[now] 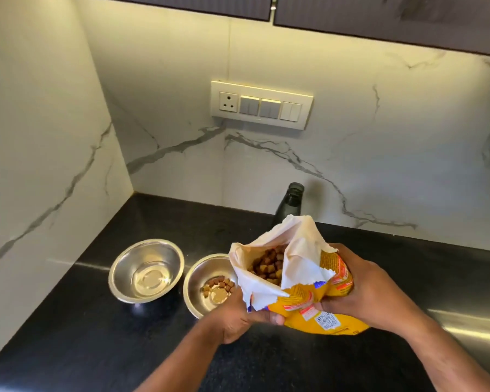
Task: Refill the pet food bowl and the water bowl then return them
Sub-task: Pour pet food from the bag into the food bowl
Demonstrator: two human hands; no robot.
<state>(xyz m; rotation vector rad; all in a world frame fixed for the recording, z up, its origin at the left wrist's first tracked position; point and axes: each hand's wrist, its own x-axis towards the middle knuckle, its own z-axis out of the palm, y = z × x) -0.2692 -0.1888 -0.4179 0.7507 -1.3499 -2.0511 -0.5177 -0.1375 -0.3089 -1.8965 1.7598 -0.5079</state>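
White marble-look wall panels with grey veins meet in a corner behind a black bench (102,321), lit from under dark upper cabinets (379,21). On the back wall sits a cream switch plate (261,104) with one socket and several rocker switches.

Largest of the things in play is the yellow pet food bag (311,304), held above the bench just right of the bowls. Its torn top is spread wide, showing a white lining and a heap of brown kibble (269,267) inside; the mouth leans toward the left, partly overlapping the nearer bowl's right rim. The right hand (371,290) wraps the bag's body from the right, fingers clamped around it. The left hand (244,318) grips the bag's lower left edge from beneath, fingers closed on the crumpled wrapper.

Behind the bag, near the back wall, a dark bottle (290,202) stands upright with its neck uncapped; its lower part is hidden by the bag.

Two steel bowls rest on the bench, just beside each other. The left bowl (146,270) holds a shallow pool of clear liquid. The food bowl (207,287) to its right holds only a few kibble pieces (218,284) scattered around its bottom, with bare metal showing in the middle.
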